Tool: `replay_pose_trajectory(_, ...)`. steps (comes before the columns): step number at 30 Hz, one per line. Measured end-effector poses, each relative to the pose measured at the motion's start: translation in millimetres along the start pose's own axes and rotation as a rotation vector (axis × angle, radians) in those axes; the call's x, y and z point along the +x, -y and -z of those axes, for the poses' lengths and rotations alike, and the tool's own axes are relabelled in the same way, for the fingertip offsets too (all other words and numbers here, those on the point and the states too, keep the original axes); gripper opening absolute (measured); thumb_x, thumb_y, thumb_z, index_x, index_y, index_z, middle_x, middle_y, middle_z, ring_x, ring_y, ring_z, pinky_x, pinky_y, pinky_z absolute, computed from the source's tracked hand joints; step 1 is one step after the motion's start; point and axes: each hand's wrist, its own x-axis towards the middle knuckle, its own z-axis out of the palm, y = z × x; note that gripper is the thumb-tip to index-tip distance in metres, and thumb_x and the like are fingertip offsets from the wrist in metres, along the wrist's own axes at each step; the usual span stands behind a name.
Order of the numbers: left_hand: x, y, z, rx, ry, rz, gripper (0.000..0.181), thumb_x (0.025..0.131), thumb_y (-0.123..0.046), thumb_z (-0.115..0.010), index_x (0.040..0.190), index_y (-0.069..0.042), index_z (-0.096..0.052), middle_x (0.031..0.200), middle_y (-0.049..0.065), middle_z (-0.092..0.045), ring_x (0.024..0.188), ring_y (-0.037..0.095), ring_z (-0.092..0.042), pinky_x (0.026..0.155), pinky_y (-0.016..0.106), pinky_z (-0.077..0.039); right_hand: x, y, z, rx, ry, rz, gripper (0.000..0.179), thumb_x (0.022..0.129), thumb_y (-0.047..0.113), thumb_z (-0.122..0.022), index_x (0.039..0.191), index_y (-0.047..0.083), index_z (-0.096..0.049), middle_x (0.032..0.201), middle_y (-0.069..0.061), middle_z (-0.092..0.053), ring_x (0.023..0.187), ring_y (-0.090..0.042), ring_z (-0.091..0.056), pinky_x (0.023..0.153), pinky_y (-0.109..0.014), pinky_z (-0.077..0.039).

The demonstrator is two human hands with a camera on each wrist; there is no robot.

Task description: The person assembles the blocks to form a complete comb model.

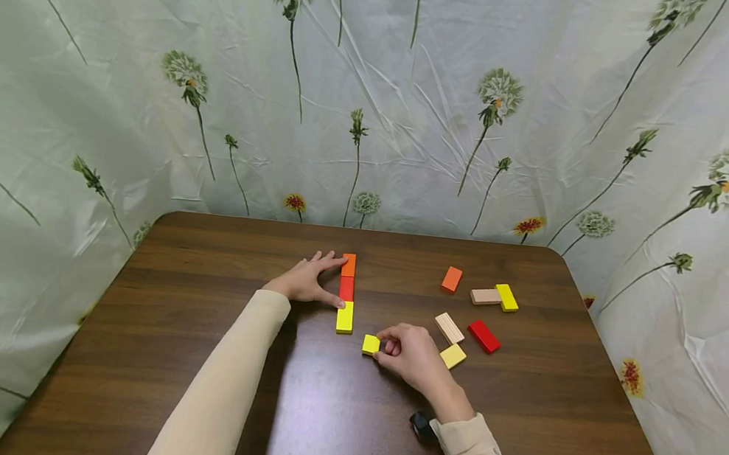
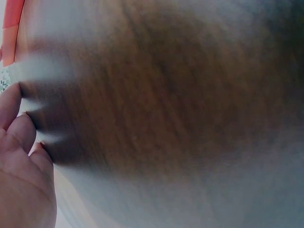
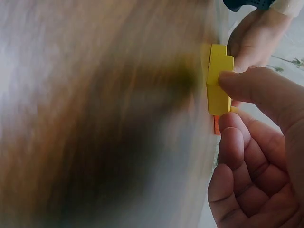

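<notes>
My right hand (image 1: 414, 355) pinches a small yellow block (image 1: 371, 344) between thumb and fingertips, low over the table. To its upper left, an orange block (image 1: 349, 264), a red block (image 1: 346, 289) and another yellow block (image 1: 344, 318) lie end to end in a straight row. My left hand (image 1: 307, 281) is spread along the left of this row, its thumb touching the yellow block and its index fingertip at the orange one. In the left wrist view, several fingers (image 2: 21, 133) show beyond the blurred tabletop.
On the right lie more blocks: orange (image 1: 451, 280), plain wood (image 1: 486, 297) touching yellow (image 1: 507, 298), pale wood (image 1: 449, 328), red (image 1: 483, 336) and pale yellow (image 1: 453, 356). A black wrist device (image 1: 422, 426) sits by the right cuff. A flowered curtain (image 1: 416, 114) hangs behind the wooden table (image 1: 187, 387).
</notes>
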Motion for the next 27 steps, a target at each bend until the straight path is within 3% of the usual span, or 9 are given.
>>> replay_pose_trajectory(17,1.6,3.2,-1.7,-0.003,-0.002,-0.007,0.106,0.086,-0.051,-0.089,0.171,-0.023,-0.033,0.181,0.016,-0.016,0.168,0.045,-0.006,0.134,0.066,-0.007,5.4,8,-18,0.002,0.023,0.06,0.016,0.085,0.004,-0.087,0.101,0.002,-0.083,0.076,0.004,-0.063,0.068,0.001,-0.05,0.063,-0.017,-0.046)
replay_pose_trajectory(27,0.7,3.3,-1.7,-0.001,-0.009,-0.011,0.105,0.086,-0.05,-0.09,0.171,-0.023,-0.034,0.181,0.015,-0.016,0.168,0.044,-0.007,0.134,0.066,-0.007,8.5,13,-24,-0.002,0.016,0.053,0.019,0.087,0.004,-0.087,0.106,0.002,-0.084,0.076,0.005,-0.066,0.067,0.0,-0.052,0.061,-0.017,-0.047)
